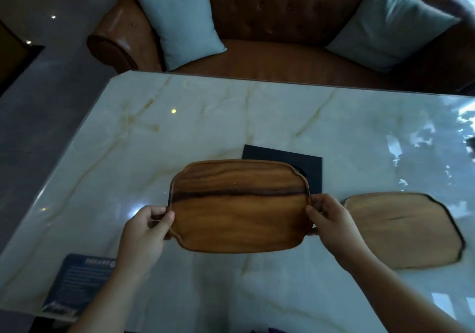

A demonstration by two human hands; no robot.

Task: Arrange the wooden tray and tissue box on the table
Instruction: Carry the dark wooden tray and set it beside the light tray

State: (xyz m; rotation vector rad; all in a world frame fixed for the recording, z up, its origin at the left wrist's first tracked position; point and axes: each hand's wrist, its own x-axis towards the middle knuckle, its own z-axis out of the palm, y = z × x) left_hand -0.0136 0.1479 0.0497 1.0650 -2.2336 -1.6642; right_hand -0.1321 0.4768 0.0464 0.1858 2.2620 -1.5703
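A brown wooden tray (pixel 239 206) with a dark grain streak is held above the white marble table (pixel 180 127). My left hand (pixel 146 230) grips its left edge and my right hand (pixel 331 219) grips its right edge. Behind the tray, partly hidden by it, lies a black square tissue box (pixel 305 170) with a round opening. A second wooden tray (pixel 403 230) lies flat on the table to the right of my right hand.
A dark blue printed card (pixel 79 281) lies near the table's front left edge. Beyond the far edge stands a brown leather sofa (pixel 270 29) with two light blue cushions (pixel 180 19). Dark floor lies to the left.
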